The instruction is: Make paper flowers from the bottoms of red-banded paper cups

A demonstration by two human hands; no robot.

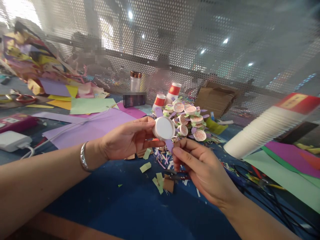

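Note:
A white round piece (164,128), like a cut paper-cup bottom, is held up over the table with purple paper tabs at its top and bottom. My left hand (130,137) grips its left edge between thumb and fingers. My right hand (197,163) pinches the lower purple tab (169,145). Just behind is a pile of similar round pieces (190,118), with pinkish printed faces and purple and green paper tabs. Paper scraps (160,183) lie below my hands, and what look like dark-handled scissors (176,175) are partly hidden by my right hand.
A tilted stack of paper cups (267,125) is at right, above coloured sheets and dark cables (272,203). Red-banded cups (174,90), a phone (134,100), a bottle (135,81) and cardboard (215,96) stand behind. Purple paper (82,130) and a white charger (15,141) lie left.

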